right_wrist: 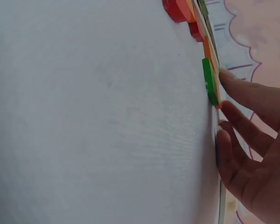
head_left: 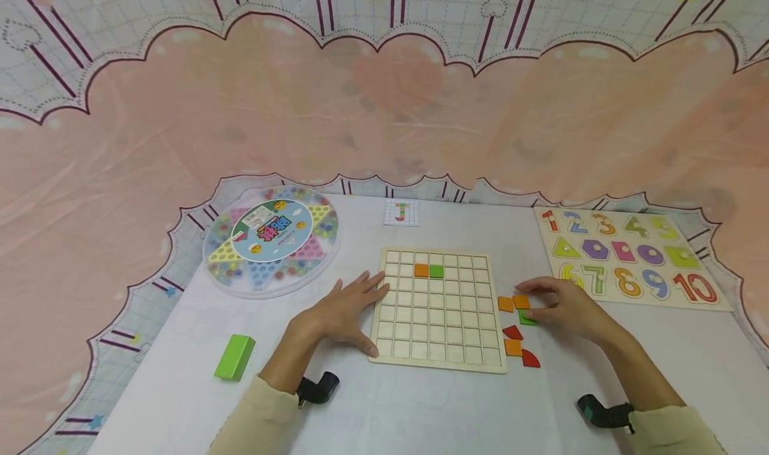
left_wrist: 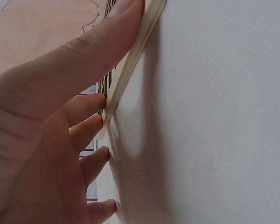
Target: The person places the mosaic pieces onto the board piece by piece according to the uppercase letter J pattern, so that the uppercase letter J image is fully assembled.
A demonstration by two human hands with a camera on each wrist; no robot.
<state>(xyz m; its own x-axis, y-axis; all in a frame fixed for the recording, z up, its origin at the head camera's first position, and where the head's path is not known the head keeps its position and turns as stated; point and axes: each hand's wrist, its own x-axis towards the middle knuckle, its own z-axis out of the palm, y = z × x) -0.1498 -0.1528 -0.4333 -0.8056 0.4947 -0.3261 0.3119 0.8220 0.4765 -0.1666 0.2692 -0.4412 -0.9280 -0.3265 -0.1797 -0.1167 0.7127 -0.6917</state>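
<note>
A pale wooden grid board [head_left: 438, 316] lies in the middle of the table, with an orange square tile [head_left: 422, 270] and a green square tile [head_left: 436, 271] side by side in its second row. My left hand [head_left: 342, 311] rests spread at the board's left edge, thumb near the lower corner. Right of the board, my right hand [head_left: 567, 308] reaches over loose pieces. Its thumb is at a loose green tile [right_wrist: 209, 83], its forefinger beside an orange tile [head_left: 521, 301]. Nearby lie two more orange tiles [head_left: 513, 347] and two red quarter-round pieces [head_left: 531, 358].
Behind the board lies a small card [head_left: 401, 212] with a coloured J pattern. A round Chinese checkers set [head_left: 272, 241] is at back left, a green block [head_left: 235, 357] at front left. A number-and-shape puzzle board [head_left: 631, 258] lies at back right, close to the right hand.
</note>
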